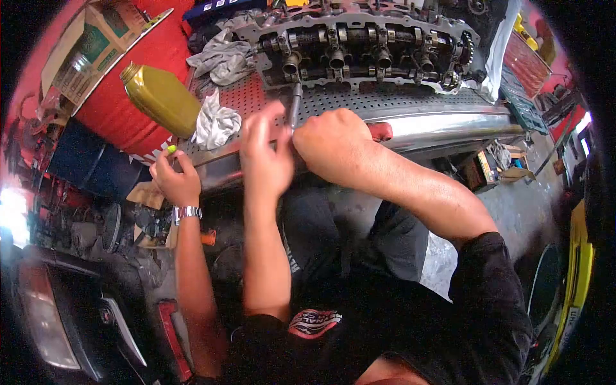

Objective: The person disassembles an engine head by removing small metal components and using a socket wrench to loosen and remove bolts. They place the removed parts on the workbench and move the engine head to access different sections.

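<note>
My right hand (337, 141) is closed around a tool whose red handle end (380, 132) sticks out past it. A metal extension shaft (296, 106) runs from beside this fist up to the front edge of the cylinder head (366, 54). My left hand (264, 151) is left of the shaft, blurred, its fingers apart and nothing visible in them. The cylinder head lies on a perforated metal bench top (398, 101), its camshaft lobes and a toothed sprocket at the right end exposed.
A co-worker's hand (178, 183) with a metal watch holds a small yellow-green item at left. Near it are a white rag (217, 123), a yellow-brown bottle (163, 99) and a red drum (119, 106). Grey cloths (224, 58) lie left of the cylinder head.
</note>
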Available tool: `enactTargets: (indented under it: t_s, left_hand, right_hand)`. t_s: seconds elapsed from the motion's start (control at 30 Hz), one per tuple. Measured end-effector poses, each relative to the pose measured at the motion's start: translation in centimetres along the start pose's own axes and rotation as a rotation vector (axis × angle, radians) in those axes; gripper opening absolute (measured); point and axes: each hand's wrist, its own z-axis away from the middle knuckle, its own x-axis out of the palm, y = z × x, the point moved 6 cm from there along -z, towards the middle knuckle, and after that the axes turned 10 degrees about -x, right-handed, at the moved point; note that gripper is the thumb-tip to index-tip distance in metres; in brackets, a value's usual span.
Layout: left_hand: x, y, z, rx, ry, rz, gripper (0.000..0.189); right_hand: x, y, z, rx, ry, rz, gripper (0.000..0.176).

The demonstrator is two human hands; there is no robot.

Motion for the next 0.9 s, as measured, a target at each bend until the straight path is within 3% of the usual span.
enactTargets:
  t_s: [0.07,0.1,0.13,0.23,0.27,0.37,0.4,0.43,0.5,0.53,0.63,0.73,0.9]
  left_hand:
    - [0.3,2.0,3.2,0.110,-0.021,-0.018,0.059]
    - [1.2,3.2,4.5,0.029,-0.066,0.030,0.066]
    - [2.1,2.5,4.9,-0.028,-0.071,-0.032,0.070]
    - [3.6,1.4,4.1,0.100,0.000,-0.026,0.078]
    - [3.1,2.2,3.9,0.120,0.051,-0.059,0.071]
    - [3.0,1.7,3.7,-0.049,-0.061,0.151,0.073]
    - [2.7,1.6,4.0,0.032,0.019,0.205,0.069]
    - [2.9,0.5,4.2,-0.033,0.027,0.332,0.069]
    - [3.5,-1.3,4.6,-0.150,0.043,0.590,0.069]
    - [3.8,-1.5,4.9,-0.141,0.071,0.649,0.054]
    - [2.8,-0.1,4.7,0.128,0.176,0.244,0.040]
    - [2.1,1.0,4.7,0.192,0.283,0.154,0.030]
    - [3.0,1.0,4.6,0.164,0.290,0.173,0.031]
  right_hand:
    - [-0.5,0.0,-0.6,-0.039,0.013,0.049,0.019]
    - [-0.6,-0.1,-0.7,-0.061,0.012,0.067,0.019]
    - [-0.7,-0.3,-0.9,-0.070,0.001,0.094,0.019]
    - [-1.7,-0.5,-1.6,-0.111,0.030,0.182,0.015]
    - [-1.8,-0.3,-1.4,-0.128,0.072,0.207,0.013]
    - [-2.3,0.1,-0.1,-0.183,0.152,0.271,0.009]
    - [-2.4,0.1,0.3,-0.185,0.188,0.300,0.007]
    - [-2.5,0.4,0.8,-0.149,0.056,0.358,0.004]
    - [-2.5,1.6,1.5,-0.181,0.182,0.395,0.003]
    - [-2.0,1.8,1.4,-0.162,0.157,0.366,0.004]
    - [-2.4,1.8,1.2,-0.123,0.111,0.316,0.008]
    - [-2.6,1.6,1.1,-0.145,0.150,0.296,0.009]
    - [-3.0,1.7,1.1,-0.191,0.218,0.281,0.011]
